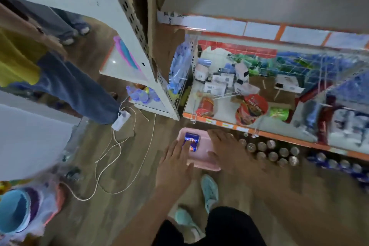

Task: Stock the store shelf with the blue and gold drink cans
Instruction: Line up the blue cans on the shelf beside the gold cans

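**A:** Containers and contents?

**B:** Pink tray (pixel 207 163), on the floor against the foot of the shelf (pixel 279 136). It holds blue cans (pixel 192 142) lying on their sides; there are one or two, too blurred for a firm count.

**A:** Hands?

**B:** Left hand (pixel 175 163): fingers straight, tips resting on the cans in the tray, nothing gripped. Right hand (pixel 225 150): fingers spread flat over the tray's right rim, thumb on the tray, holding nothing.

**A:** Stock already placed?

**B:** Bottom level: upright cans with metal tops (pixel 275 151), about a dozen in staggered rows, just right of the right hand. Further right is a row of blue-sided cans (pixel 335 164), number unclear.

**A:** Level above?

**B:** One red noodle cup (pixel 251 109), one red packet (pixel 204 107), one green packet (pixel 279 114) and small white boxes behind wire dividers.

**A:** Surroundings, obstructions?

**B:** Two teal shoes (pixel 209 191) just below the tray. One white charger (pixel 120 121) with cables (pixel 111 158) looped across the floor to the left. A second person in jeans (pixel 79 90) stands beyond it, with bottled water (pixel 141 94) nearby.
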Demonstrator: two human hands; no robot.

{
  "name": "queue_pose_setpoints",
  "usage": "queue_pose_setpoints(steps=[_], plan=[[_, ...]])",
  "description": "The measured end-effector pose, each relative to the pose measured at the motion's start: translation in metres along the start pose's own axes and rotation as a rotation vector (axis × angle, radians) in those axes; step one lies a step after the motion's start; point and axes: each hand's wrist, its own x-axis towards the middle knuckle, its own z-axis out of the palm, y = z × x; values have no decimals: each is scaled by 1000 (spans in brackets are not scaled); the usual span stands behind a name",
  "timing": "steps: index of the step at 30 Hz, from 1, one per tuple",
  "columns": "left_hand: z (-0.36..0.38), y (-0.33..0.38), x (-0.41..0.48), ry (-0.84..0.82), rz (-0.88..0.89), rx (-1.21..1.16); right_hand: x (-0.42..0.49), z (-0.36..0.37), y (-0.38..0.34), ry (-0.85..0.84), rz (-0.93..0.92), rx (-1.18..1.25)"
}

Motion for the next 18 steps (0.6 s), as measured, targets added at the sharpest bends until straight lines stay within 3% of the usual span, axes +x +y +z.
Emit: queue_pose_setpoints(steps=[4,8,13,18], plan=[[21,-40,36,-84,163,9,19,28,-5,-14,194,-87],[60,-87,82,-135,312,29,41,108,-5,33,403,25],[125,-140,128,-198,434,123,72,202,-14,-42,537,256],[209,-189,171,-296,449,195,108,307,-2,-64,547,249]])
